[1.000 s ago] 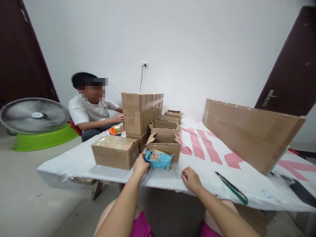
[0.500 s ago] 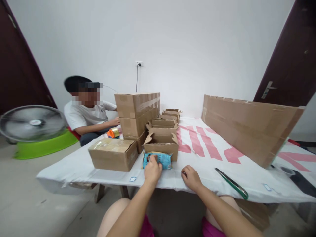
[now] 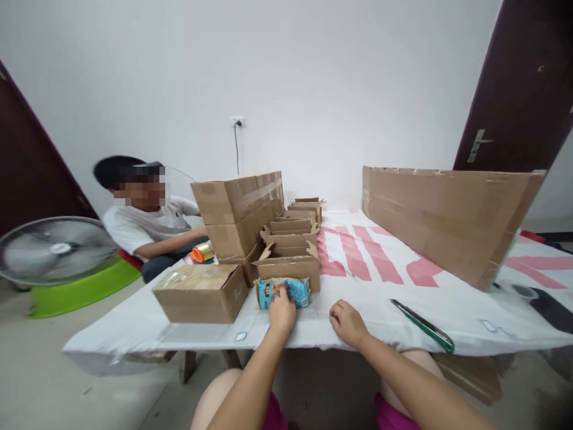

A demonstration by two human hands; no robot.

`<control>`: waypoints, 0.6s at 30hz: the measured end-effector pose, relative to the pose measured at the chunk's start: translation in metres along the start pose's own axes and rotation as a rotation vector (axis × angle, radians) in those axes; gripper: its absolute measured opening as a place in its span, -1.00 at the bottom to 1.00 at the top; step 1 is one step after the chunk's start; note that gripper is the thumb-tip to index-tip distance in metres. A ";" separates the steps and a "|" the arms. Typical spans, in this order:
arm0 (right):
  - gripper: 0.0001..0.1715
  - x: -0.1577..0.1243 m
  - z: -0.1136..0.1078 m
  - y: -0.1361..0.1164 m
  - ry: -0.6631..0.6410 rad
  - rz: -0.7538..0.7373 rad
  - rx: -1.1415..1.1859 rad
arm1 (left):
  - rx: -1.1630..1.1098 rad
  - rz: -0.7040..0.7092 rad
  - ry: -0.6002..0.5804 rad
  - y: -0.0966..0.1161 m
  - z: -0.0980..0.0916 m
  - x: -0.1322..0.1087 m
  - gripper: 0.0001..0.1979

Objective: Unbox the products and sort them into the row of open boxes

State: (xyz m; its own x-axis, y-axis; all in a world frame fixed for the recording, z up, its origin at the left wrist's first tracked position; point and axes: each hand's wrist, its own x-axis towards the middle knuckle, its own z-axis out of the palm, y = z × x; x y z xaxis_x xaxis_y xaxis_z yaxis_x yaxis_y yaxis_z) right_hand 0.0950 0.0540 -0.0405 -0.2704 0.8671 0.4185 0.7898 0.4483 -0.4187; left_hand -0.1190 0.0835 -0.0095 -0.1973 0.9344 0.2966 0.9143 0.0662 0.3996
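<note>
My left hand [image 3: 282, 312] rests its fingertips on the front of a blue snack packet [image 3: 301, 292]. The fingers reach forward and do not wrap round it. The packet stands on the white cloth, in front of an open cardboard box [image 3: 308, 267] with raised flaps. My right hand [image 3: 347, 323] lies loosely curled at the table's near edge, with nothing visible in it. Further right, a green-handled utility knife [image 3: 425, 328] lies on the cloth. A taped, closed box [image 3: 197, 298] sits left of the packet.
Behind the nearest open box runs a row of open boxes [image 3: 293, 226]. Stacked closed boxes [image 3: 219, 206] stand left of it. A person [image 3: 147, 224] sits beyond them, near a tape roll [image 3: 202, 253]. A large cardboard panel [image 3: 443, 215] stands at the right. A fan [image 3: 58, 251] is at far left.
The camera view has shifted slightly. My left fingers stay on the packet and have moved a little across its front. My right hand keeps its place on the table.
</note>
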 end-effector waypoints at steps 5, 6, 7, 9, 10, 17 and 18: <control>-0.86 0.000 0.000 0.000 -0.004 0.003 -0.001 | -0.012 -0.016 -0.037 0.004 0.000 0.018 -0.58; -0.87 0.000 0.000 0.000 -0.004 0.004 -0.001 | -0.014 -0.021 -0.042 0.006 0.000 0.022 -0.58; -0.87 0.001 0.000 0.000 -0.003 0.005 0.000 | -0.016 -0.025 -0.047 0.007 0.000 0.027 -0.58; -0.88 0.001 0.000 0.000 -0.004 0.005 0.000 | -0.019 -0.034 -0.053 0.009 0.001 0.037 -0.58; -0.88 0.001 0.000 0.001 -0.006 0.006 0.000 | -0.020 -0.039 -0.054 0.010 0.002 0.042 -0.57; -0.89 0.001 0.002 0.002 -0.012 0.011 -0.002 | -0.018 -0.068 -0.030 0.013 0.016 0.078 -0.61; -0.89 0.001 0.002 0.002 -0.012 0.012 -0.002 | -0.016 -0.071 -0.026 0.013 0.017 0.082 -0.62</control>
State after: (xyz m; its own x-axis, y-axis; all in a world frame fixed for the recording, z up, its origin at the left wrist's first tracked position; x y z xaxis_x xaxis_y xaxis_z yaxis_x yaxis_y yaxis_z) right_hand 0.0953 0.0565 -0.0421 -0.2676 0.8750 0.4033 0.7940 0.4374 -0.4222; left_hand -0.1168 0.1667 0.0053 -0.2521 0.9364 0.2442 0.8924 0.1273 0.4330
